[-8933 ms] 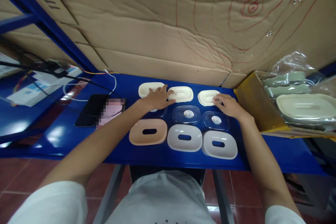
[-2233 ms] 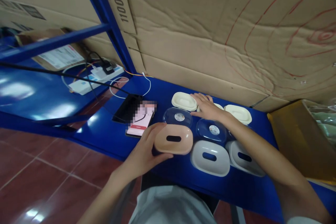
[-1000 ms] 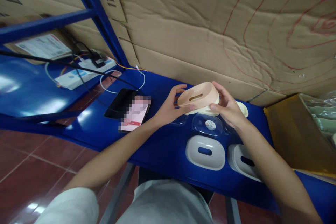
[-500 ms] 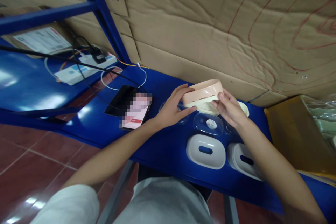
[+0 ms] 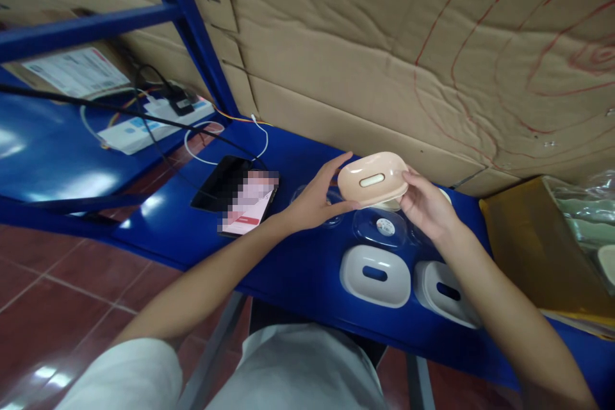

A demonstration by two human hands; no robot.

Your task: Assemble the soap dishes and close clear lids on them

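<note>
A peach soap dish (image 5: 355, 191) with a slot in its middle is held above the table, tilted so its inside faces me. Something cream shows through the slot and along its lower right edge. My right hand (image 5: 427, 208) pinches the dish at its right end. At the other end, my left hand (image 5: 314, 198) cups it between thumb and fingers. Under the hands lie clear plastic lids (image 5: 369, 230), one bearing a round sticker, and a partly hidden cream piece (image 5: 391, 205). Closer to me are a white slotted dish (image 5: 353, 285) and a stack of white dishes (image 5: 427, 295).
A phone (image 5: 250, 202) with a blurred screen rests on the blue table (image 5: 298, 269). Left of it are cables and a power strip (image 5: 144, 128). An open carton (image 5: 523, 243) of wrapped pieces stands at right. Cardboard (image 5: 336, 57) walls the back.
The peach dish has turned from side-on to showing its slotted inside. The fingers of both hands have shifted slightly around its ends.
</note>
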